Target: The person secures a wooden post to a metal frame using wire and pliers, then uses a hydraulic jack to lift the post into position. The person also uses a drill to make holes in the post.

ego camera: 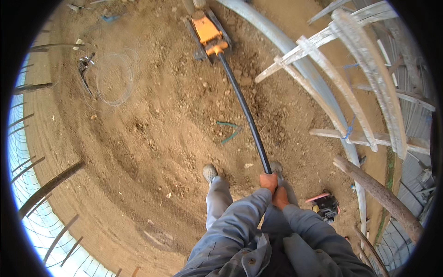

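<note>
Both of my hands grip the near end of a long black jack handle (247, 112). My left hand (268, 181) and my right hand (281, 198) sit close together on it; which arm crosses in front is hard to tell. The handle runs up to an orange floor jack (207, 31) on the soil, with the end of a wooden post (193, 5) at its far end. Green-handled pliers (231, 133) lie spread on the ground left of the handle.
Pale wooden poles (353, 69) and a long curved pipe (304, 64) stand at the right. A small black machine (325, 206) sits right of my legs. Coiled wire (116, 79) and a dark tool (84, 71) lie at the upper left. Posts (52, 187) line the left edge.
</note>
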A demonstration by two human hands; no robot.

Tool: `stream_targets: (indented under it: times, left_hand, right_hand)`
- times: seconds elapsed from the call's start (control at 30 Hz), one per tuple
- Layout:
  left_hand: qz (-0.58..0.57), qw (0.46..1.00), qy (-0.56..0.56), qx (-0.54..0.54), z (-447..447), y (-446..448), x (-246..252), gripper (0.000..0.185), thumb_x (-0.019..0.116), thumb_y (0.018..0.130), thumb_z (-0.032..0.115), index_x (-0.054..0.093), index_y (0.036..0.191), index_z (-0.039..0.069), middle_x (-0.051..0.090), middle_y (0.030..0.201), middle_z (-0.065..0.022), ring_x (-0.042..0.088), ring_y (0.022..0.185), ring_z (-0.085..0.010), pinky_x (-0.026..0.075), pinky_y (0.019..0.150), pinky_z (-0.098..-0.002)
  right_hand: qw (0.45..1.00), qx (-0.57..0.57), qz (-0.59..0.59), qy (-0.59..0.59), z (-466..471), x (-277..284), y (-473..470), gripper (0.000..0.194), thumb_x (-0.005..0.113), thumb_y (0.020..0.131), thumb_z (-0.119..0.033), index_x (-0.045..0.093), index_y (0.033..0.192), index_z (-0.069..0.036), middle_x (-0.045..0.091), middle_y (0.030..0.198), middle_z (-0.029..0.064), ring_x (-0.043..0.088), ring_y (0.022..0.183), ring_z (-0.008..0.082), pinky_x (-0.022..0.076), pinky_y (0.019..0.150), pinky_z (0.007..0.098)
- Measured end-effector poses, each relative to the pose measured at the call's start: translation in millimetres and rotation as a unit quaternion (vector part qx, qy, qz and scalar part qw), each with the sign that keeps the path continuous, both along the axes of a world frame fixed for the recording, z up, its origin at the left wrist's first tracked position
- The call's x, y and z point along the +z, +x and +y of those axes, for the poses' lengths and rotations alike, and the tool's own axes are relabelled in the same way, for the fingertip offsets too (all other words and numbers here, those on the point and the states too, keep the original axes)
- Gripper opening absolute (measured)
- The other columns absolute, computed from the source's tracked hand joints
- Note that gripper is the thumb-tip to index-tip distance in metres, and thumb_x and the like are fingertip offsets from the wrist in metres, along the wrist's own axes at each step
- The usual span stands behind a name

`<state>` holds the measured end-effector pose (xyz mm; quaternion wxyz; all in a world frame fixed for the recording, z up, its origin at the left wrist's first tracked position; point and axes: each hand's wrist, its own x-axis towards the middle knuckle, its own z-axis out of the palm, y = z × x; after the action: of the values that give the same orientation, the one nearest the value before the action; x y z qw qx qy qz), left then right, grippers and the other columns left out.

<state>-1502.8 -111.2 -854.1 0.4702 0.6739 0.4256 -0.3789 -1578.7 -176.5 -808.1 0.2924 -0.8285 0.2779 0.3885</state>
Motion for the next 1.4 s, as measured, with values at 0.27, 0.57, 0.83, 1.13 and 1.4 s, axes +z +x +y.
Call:
stream_targets:
  times: [0.27, 0.57, 0.83, 1.13, 1.4]
  left_hand:
    - [-0.022, 0.959, -0.264, 0.099, 29, 43, 81, 0.028, 0.082, 0.091, 0.022, 0.07, 0.075, 0.002, 0.067, 0.067, -0.0079, 0.064, 0.057, -0.0202, 0.05, 0.054, -0.0368]
    - [-0.154, 0.887, -0.408, 0.154, 120, 167, 268, 0.059, 0.052, 0.107, 0.066, 0.065, 0.11, 0.008, 0.067, 0.084, -0.0037, 0.066, 0.074, -0.0161, 0.054, 0.067, -0.0324]
    - [-0.216, 0.936, -0.278, 0.029, 322, 122, 276, 0.037, 0.069, 0.106, 0.041, 0.068, 0.108, 0.005, 0.063, 0.075, -0.0053, 0.062, 0.064, -0.016, 0.053, 0.058, -0.0332]
    - [0.018, 0.996, 0.039, -0.075, 629, -71, 229, 0.036, 0.071, 0.101, 0.043, 0.071, 0.111, 0.009, 0.074, 0.088, -0.0137, 0.072, 0.07, -0.0257, 0.06, 0.062, -0.039]
    - [0.064, 0.997, -0.015, 0.033, 662, -45, 260, 0.029, 0.076, 0.1, 0.034, 0.067, 0.098, 0.007, 0.074, 0.087, -0.0137, 0.072, 0.066, -0.0271, 0.059, 0.054, -0.0433]
  right_hand:
    - [0.975, -0.191, -0.01, 0.115, 5, 133, 46, 0.046, 0.083, 0.088, -0.025, 0.067, 0.125, -0.002, 0.074, 0.094, 0.0193, 0.075, 0.086, 0.0375, 0.0582, 0.081, 0.0475]
    - [0.881, 0.107, -0.46, 0.013, 83, 374, 207, 0.035, 0.077, 0.087, -0.006, 0.067, 0.12, 0.0, 0.065, 0.12, 0.023, 0.067, 0.112, 0.0408, 0.0559, 0.098, 0.0467]
    - [0.806, 0.348, -0.432, -0.206, 136, 528, 379, 0.017, 0.073, 0.092, -0.013, 0.072, 0.103, 0.0, 0.073, 0.094, 0.021, 0.074, 0.081, 0.037, 0.0585, 0.072, 0.0523]
    - [0.853, 0.402, -0.218, -0.25, 80, 432, 235, 0.049, 0.069, 0.095, -0.022, 0.057, 0.134, 0.006, 0.076, 0.086, 0.0221, 0.076, 0.083, 0.0411, 0.0584, 0.073, 0.0545]
    - [0.97, 0.192, -0.044, -0.145, 69, 344, 156, 0.062, 0.076, 0.086, -0.025, 0.051, 0.139, -0.005, 0.076, 0.101, 0.0266, 0.074, 0.098, 0.0467, 0.0572, 0.086, 0.0585]
